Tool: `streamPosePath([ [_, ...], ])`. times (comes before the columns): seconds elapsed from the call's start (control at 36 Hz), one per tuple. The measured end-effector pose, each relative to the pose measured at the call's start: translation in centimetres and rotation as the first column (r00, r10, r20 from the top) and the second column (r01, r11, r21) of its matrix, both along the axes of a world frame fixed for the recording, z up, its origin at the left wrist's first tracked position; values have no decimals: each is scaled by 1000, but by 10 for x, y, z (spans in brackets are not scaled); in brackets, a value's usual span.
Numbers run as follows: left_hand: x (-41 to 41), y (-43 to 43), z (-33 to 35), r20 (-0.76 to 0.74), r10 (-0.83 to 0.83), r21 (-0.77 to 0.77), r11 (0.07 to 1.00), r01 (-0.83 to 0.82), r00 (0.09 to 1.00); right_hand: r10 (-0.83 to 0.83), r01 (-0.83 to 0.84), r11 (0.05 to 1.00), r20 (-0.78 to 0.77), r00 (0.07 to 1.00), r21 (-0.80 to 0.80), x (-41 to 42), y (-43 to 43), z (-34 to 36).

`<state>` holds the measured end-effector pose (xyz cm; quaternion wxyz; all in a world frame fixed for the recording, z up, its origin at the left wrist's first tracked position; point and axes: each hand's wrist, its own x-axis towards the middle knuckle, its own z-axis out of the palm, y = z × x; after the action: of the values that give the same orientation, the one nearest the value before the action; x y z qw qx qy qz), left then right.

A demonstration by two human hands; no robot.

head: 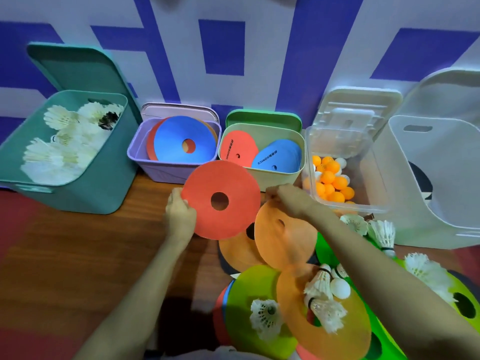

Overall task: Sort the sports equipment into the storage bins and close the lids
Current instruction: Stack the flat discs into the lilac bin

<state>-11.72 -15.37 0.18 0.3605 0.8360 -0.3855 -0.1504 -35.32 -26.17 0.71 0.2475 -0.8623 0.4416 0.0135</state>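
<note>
while left hand (180,214) grips a flat red ring (233,178) and right hand (288,198) pinches an orange ring (275,240) — lilac plastic bin (166,170) likely next.

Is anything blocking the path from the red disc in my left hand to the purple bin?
Nothing visible does. The left hand grips the red disc right in front of the purple bin. The bin's lid stands open behind it, and the blue disc already inside leaves room.
</note>
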Motion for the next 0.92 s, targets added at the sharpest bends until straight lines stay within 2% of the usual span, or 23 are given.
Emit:
streamPosePath([
  [0.08,6,-1,3,-18,62,-92,994,-63,998,60,-57,997,37,998,-61,8,-11,25],
  [0.28,25,-15,31,-50,132,-273,952,-141,990,94,-31,977,301,949,-210,51,-45,77],
  [0.36,40,-29,48,-91,146,-304,938,-167,985,83,27,963,393,916,-267,78,-62,100],
  [0.44,56,-48,65,-126,114,-327,933,-150,985,26,123,936,415,909,-329,107,-82,115],
  [0.53,76,-70,78,-71,77,-346,933,-97,994,-37,193,931,446,894,-309,135,-98,122],
  [0.75,140,-129,67,21,97,-146,985,-93,995,-136,332,904,557,820,-268,203,-132,119],
  [0.81,151,-136,60,39,36,-42,999,-35,999,-149,352,898,572,807,-263,216,-137,116],
  [0.92,171,-146,39,-25,-133,125,983,135,991,-162,325,918,534,830,-226,236,-141,97],
])
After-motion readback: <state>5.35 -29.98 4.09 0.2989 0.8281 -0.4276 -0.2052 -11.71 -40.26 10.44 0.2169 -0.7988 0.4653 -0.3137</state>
